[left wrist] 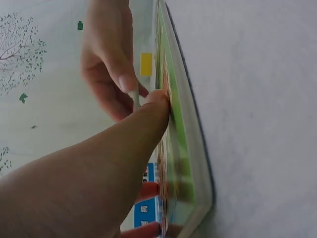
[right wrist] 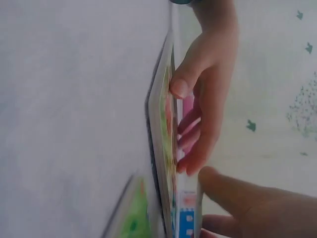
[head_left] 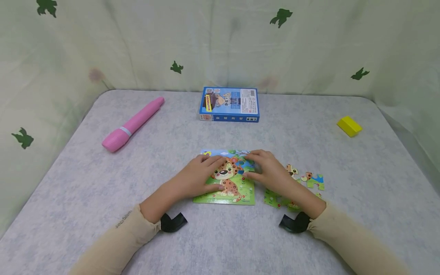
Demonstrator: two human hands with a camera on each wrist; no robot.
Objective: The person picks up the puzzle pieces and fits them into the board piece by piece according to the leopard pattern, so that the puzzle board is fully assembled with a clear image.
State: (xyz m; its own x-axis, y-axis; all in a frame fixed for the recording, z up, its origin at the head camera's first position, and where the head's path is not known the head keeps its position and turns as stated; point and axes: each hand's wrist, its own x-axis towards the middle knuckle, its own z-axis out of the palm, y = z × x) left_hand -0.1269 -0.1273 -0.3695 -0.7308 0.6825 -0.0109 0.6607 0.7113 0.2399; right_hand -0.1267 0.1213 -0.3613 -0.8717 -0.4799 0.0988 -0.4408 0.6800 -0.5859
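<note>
A jigsaw puzzle board point(head_left: 213, 199) with a spotted leopard cub picture lies flat in the middle of the table. My left hand point(head_left: 194, 176) rests on its left part, thumb and fingers spread over the picture. Over the upper right of the board, my right hand point(head_left: 273, 172) pinches a puzzle piece point(left wrist: 136, 98) between thumb and fingers. That piece stands edge-on in both wrist views, a little above the board. Loose puzzle pieces point(head_left: 315, 180) lie right of the board, partly hidden under my right hand and forearm.
Behind the board, a blue box point(head_left: 228, 105) lies near the table's back edge. A pink microphone-shaped object point(head_left: 137, 121) is at the back left, and a yellow block point(head_left: 349, 126) at the back right. A curtain with green leaf shapes hangs behind the table.
</note>
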